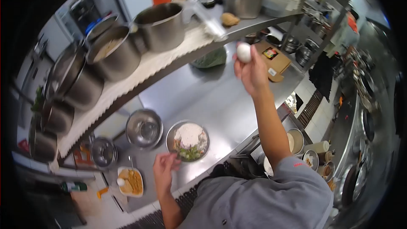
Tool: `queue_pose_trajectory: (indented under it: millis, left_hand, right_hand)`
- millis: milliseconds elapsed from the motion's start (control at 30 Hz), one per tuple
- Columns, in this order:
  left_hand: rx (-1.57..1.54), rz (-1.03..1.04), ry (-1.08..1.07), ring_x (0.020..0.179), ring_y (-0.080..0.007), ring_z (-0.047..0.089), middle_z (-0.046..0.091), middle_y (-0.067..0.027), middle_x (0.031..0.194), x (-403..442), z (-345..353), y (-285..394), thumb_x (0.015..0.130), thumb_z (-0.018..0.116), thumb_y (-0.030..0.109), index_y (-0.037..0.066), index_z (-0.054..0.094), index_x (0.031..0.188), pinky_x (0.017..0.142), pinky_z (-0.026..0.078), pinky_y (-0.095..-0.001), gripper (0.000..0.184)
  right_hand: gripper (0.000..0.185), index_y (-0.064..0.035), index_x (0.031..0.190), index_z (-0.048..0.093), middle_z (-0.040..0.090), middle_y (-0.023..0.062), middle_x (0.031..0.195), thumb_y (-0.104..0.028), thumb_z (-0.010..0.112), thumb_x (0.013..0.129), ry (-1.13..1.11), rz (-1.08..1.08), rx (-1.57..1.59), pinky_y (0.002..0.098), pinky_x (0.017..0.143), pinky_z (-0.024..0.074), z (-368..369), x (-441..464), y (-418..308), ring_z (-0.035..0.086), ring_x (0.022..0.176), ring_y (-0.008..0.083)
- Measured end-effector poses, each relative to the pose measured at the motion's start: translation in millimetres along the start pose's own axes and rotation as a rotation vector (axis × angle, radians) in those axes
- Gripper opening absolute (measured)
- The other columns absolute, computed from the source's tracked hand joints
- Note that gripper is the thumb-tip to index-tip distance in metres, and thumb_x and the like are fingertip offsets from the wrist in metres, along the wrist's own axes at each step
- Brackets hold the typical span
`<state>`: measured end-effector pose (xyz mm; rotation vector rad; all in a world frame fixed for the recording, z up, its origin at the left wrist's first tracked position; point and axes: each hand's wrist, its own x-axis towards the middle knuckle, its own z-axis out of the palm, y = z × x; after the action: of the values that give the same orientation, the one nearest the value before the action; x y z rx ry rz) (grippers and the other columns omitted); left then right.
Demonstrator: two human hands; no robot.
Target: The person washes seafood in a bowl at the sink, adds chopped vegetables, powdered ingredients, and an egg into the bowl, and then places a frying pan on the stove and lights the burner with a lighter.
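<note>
My right hand (251,70) is raised over the far part of the steel counter, fingers closed around a white egg (243,52). Low on the left, my left hand (165,165) hovers beside the near rim of a metal bowl (169,133); its fingers are loosely bent, slightly blurred, and nothing shows in them. White powder (189,134) like flour fills much of that bowl, with chopped green pieces (190,152) at its near side. Just left of it stands another metal bowl (144,129), shiny inside.
An overhead shelf with steel pots (159,27) runs across the left. A cardboard box (273,59) lies at the counter's far right. A white tray of orange-yellow food (135,182) sits near left. Containers (316,159) stand at my right; a person (345,32) is farther back.
</note>
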<state>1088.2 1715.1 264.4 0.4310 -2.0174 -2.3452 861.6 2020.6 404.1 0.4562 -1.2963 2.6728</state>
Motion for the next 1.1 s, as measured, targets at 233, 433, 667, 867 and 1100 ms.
queue_pose_trajectory:
  millis: [233,433,667,867,1100]
  left_hand:
    - [0.13,0.32,-0.143,0.081,-0.0161,0.063,0.056,-0.0126,0.112,53.0,64.7,20.5,0.083,0.069,0.01,0.0,0.051,0.123,0.066,0.053,-0.0254,0.046]
    - [0.308,0.42,-0.188,0.079,-0.0123,0.062,0.053,-0.0104,0.105,63.5,43.6,1.7,0.082,0.065,-0.002,-0.005,0.059,0.114,0.06,0.055,-0.0228,0.033]
    - [0.398,0.466,-0.115,0.063,-0.0079,0.055,0.062,-0.0039,0.089,65.4,26.9,-21.9,0.07,0.07,0.003,-0.001,0.068,0.105,0.057,0.046,-0.0218,0.036]
    - [0.373,0.398,-0.065,0.067,-0.0072,0.057,0.065,-0.0051,0.088,73.6,29.0,-41.0,0.069,0.068,0.001,0.001,0.069,0.105,0.059,0.047,-0.0218,0.036]
    - [0.58,0.705,-0.117,0.083,-0.017,0.065,0.066,-0.0102,0.11,71.4,25.0,-29.8,0.074,0.064,-0.003,0.005,0.068,0.11,0.073,0.052,-0.0261,0.037]
  right_hand:
    - [0.046,-0.002,0.09,0.056,0.058,0.0054,0.068,-0.041,0.034,0.101,-0.016,0.558,-0.575,0.0254,0.048,0.0419,36.0,-122.0,136.8,0.054,0.057,0.0122]
    - [0.043,0.0007,0.09,0.056,0.059,0.0171,0.075,-0.035,0.034,0.101,-0.325,0.331,-0.935,0.0384,0.063,0.0461,36.6,-146.5,172.2,0.058,0.066,0.0297]
    - [0.04,0.0015,0.093,0.057,0.059,0.0216,0.084,-0.03,0.034,0.1,-0.436,0.393,-0.94,0.0422,0.074,0.0437,27.3,-152.0,192.5,0.057,0.079,0.0362]
    - [0.038,0.0003,0.093,0.056,0.059,0.0241,0.082,-0.03,0.034,0.099,-0.466,0.302,-1.097,0.0466,0.073,0.0429,12.7,-151.8,199.8,0.057,0.081,0.0427]
    - [0.028,-0.0119,0.099,0.059,0.064,0.0173,0.079,-0.034,0.042,0.096,-0.859,-0.287,-1.649,0.0453,0.063,0.0483,22.7,-134.7,160.6,0.062,0.073,0.0344]
